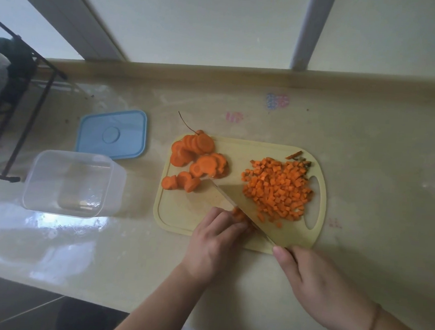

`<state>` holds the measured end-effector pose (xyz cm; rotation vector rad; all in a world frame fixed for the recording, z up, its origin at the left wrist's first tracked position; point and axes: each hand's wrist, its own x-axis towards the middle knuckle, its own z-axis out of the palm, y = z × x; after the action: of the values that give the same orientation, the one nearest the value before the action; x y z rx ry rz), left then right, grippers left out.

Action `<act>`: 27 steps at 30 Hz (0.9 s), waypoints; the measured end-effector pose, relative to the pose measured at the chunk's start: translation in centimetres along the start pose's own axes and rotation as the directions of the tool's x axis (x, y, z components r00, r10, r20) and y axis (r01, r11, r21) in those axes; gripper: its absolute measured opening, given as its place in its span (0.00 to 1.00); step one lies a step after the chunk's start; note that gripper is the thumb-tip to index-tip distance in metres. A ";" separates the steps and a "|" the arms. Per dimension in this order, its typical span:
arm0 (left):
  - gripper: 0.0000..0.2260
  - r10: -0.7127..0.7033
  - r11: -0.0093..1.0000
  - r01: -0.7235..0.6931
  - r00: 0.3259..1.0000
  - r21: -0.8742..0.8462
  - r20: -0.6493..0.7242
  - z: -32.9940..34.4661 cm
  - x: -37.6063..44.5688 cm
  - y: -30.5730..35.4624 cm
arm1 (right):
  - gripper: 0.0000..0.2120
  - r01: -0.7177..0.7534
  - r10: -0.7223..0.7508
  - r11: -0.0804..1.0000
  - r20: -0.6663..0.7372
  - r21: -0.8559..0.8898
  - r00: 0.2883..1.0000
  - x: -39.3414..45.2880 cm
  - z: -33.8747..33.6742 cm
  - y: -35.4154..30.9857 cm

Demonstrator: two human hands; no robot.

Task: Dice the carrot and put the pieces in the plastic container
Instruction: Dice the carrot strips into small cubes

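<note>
1. 2 hands low in the frame, both at work! The right hand (313, 284) at lower right curls round the handle of the knife (244, 208), the handle itself hidden under the fingers, the blade running up and left across the board.
2. The left hand (215, 245) at lower centre has its fingers bent down, pinning a few carrot slices (238, 214) against the blade's flank; I judge that keeps them from rolling under the cut.
3. Under it all, the pale yellow cutting board (181, 214), smooth plastic with rounded corners and a handle slot at its right end.
4. Right of the blade, a loose heap of small orange carrot dice (277, 190), kept clear of the cutting zone.
5. Upper left of the board, scalloped carrot rounds (196, 160) wait in overlapping stacks.
6. Left of the board, apart from it, the clear plastic container (71, 183) stands open with no carrot inside.
7. Further up, its flat blue lid (112, 133) lies on the glossy beige counter (368, 150).
</note>
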<state>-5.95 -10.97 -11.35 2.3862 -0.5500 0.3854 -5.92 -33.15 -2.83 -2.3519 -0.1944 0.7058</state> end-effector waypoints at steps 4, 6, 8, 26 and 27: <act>0.12 0.002 1.000 -0.002 1.000 0.000 -0.017 0.0 0.0 -0.2 | 0.31 0.016 -0.016 1.000 -0.017 0.016 1.000 0.5 -0.5 0.5; 0.10 0.000 1.000 0.000 1.000 0.000 -0.013 0.0 0.1 -0.1 | 0.35 0.008 -0.006 0.999 -0.053 0.037 0.999 0.7 -1.2 1.2; 0.07 -0.021 1.000 0.021 1.000 0.004 -0.016 0.0 0.2 0.2 | 0.37 0.000 0.003 0.999 -0.073 0.050 0.997 0.7 -1.6 1.7; 0.05 -0.020 1.000 0.020 1.000 -0.013 -0.001 -0.7 0.8 0.7 | 0.30 0.008 -0.006 0.999 -0.045 0.048 0.999 -2.8 -0.4 0.5; 0.04 -0.018 1.000 0.018 1.000 -0.017 0.003 -0.8 0.9 0.5 | 0.31 0.014 -0.012 0.999 -0.044 0.034 0.999 -2.6 -0.3 0.5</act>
<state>-5.54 -11.07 -10.14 2.3736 -0.5304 0.3680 -8.02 -34.52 -1.83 -2.3288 -0.1769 0.6462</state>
